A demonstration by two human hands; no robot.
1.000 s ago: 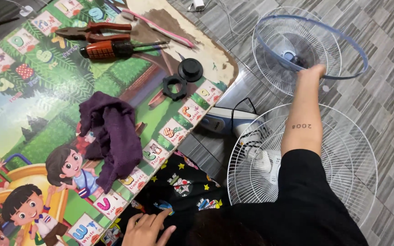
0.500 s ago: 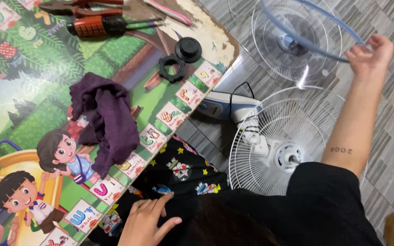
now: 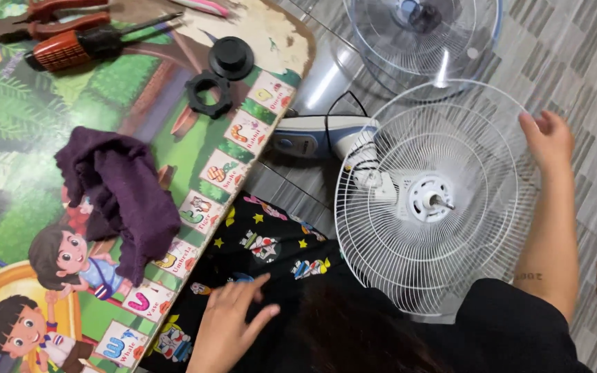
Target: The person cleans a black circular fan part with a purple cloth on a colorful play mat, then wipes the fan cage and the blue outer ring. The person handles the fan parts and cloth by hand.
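My right hand [image 3: 548, 140] curls its fingers over the right rim of a white wire fan guard [image 3: 381, 255]. The guard lies flat on the floor with the motor shaft [image 3: 431, 200] poking up at its centre. The blue and white fan body [image 3: 312, 138] lies at its left side. Beyond it sits a translucent blue fan blade inside a second guard [image 3: 423, 34]. My left hand [image 3: 233, 324] rests with its fingers spread on black patterned fabric [image 3: 271, 242] over my lap.
A low table [image 3: 36, 173] with a colourful children's picture fills the left. On it lie a purple cloth [image 3: 122, 193], a screwdriver [image 3: 77, 47], pliers [image 3: 32, 19], a black ring nut [image 3: 209, 93] and a black cap [image 3: 231, 56]. Grey patterned floor [image 3: 575, 55] runs to the right.
My right hand has pulled back from the far blue fan part to the white guard's right rim. The view has shifted closer. My left hand has barely moved.
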